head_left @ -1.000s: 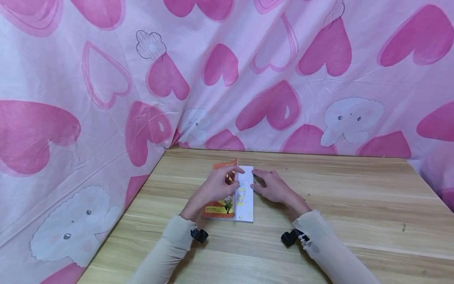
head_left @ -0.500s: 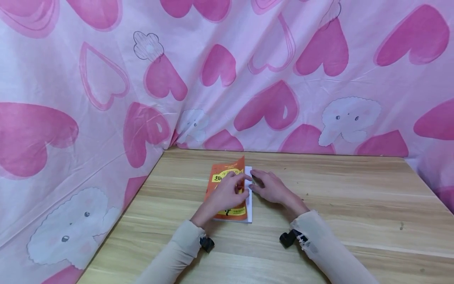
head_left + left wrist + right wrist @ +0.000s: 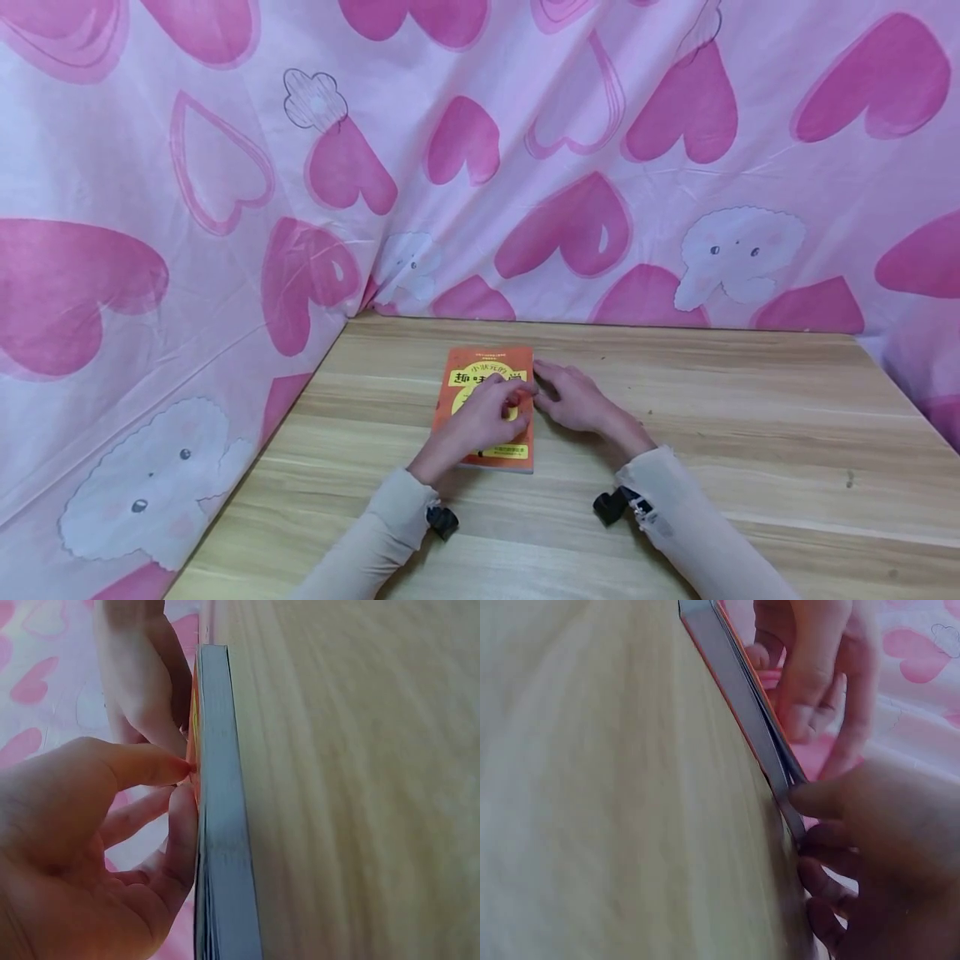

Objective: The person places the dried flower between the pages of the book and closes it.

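A book (image 3: 491,358) with an orange cover and yellow panels lies closed on the wooden table, its title in Chinese characters. Over the cover is my left hand (image 3: 483,418), thumb and fingers bent loosely and touching its surface; part of the title is hidden beneath. At the book's right side is my right hand (image 3: 573,398), fingertips against the page edge. The left wrist view has the book's grey page block (image 3: 225,787) side-on, with the left thumb and fingers on the cover. In the right wrist view, a narrow gap shows under the cover along the page edges (image 3: 742,705).
The wooden table (image 3: 750,433) stretches out on both sides of the book. Behind and to the left hangs a pink cloth (image 3: 420,200) with hearts and white animal faces. A black wrist camera (image 3: 442,522) is strapped to the left arm, another (image 3: 611,507) to the right.
The front cover has swung over from left to right and now lies down on the white pages. My left hand moved right with it; my right hand stayed by the right edge.
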`<state>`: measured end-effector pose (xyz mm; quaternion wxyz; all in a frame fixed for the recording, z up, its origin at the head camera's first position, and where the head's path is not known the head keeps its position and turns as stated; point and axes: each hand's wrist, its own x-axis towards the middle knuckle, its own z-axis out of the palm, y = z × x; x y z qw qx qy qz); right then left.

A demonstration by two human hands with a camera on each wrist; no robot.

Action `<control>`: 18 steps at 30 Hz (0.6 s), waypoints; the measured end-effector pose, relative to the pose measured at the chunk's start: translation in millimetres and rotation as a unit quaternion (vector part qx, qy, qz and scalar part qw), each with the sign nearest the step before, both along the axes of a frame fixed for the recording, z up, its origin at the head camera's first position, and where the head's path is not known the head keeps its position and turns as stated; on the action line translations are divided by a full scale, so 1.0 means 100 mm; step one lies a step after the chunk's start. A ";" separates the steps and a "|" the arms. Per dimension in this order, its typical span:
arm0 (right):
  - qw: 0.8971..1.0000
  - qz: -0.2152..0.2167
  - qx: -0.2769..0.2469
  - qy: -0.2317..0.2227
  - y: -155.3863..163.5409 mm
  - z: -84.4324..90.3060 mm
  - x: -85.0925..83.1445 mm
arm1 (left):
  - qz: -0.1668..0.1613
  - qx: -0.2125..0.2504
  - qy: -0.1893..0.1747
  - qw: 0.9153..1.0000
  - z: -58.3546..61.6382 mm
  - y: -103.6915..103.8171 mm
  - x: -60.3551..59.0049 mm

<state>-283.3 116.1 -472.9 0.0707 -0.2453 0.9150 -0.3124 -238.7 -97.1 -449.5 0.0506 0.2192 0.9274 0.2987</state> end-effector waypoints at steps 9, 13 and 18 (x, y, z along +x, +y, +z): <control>0.999 0.021 -0.028 -0.022 0.09 0.02 -0.01 | 0.007 -0.005 -0.020 1.000 -0.04 0.04 -0.03; 0.999 0.017 -0.037 -0.028 0.10 0.02 0.00 | -0.004 0.001 -0.019 1.000 -0.06 0.05 -0.04; 0.998 0.018 -0.056 -0.034 0.13 0.02 0.02 | -0.007 0.004 -0.020 1.000 -0.07 0.03 -0.04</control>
